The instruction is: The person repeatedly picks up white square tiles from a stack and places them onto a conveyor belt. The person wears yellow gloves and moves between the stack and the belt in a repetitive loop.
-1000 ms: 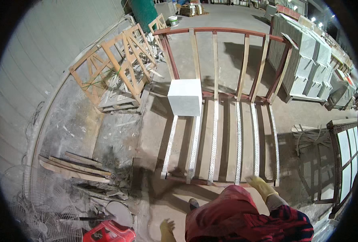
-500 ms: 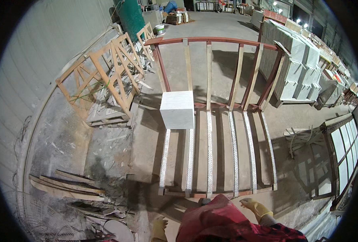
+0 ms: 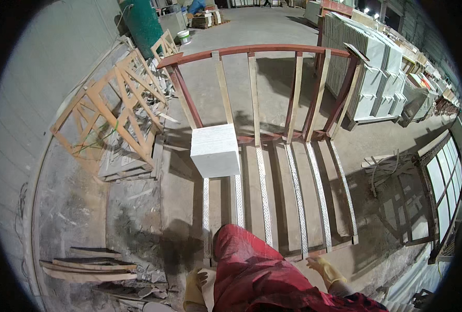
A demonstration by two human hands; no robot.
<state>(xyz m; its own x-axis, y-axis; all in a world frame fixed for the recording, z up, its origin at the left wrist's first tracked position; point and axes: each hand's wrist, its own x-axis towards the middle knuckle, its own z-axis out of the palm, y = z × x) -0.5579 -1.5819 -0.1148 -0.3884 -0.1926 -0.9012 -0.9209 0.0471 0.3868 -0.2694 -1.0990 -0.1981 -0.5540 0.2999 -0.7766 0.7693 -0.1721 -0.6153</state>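
Both my hands wear yellow gloves and hang empty on either side of my red apron (image 3: 262, 270). My left hand (image 3: 195, 287) is low at the apron's left, its fingers loosely curved and apart. On the other side my right hand (image 3: 324, 270) has its fingers spread, near the front edge of a red metal rack (image 3: 288, 50). Wooden strips line the rack's uprights, and white dimpled strips (image 3: 295, 192) run along its base bars. At the rack's left rear stands a block of stacked white slabs (image 3: 215, 161), apart from both hands.
A wooden frame (image 3: 117, 78) leans over broken slabs at the left. Loose wooden planks (image 3: 88, 270) lie in the lower left. Large white slabs (image 3: 366, 57) stand in rows at the right rear. A dark-framed rack (image 3: 429, 177) is at the far right.
I have stepped closer to the rack, and my apron now covers part of its front bars. The slab block sits lower and further left in view. Both hands remain empty.
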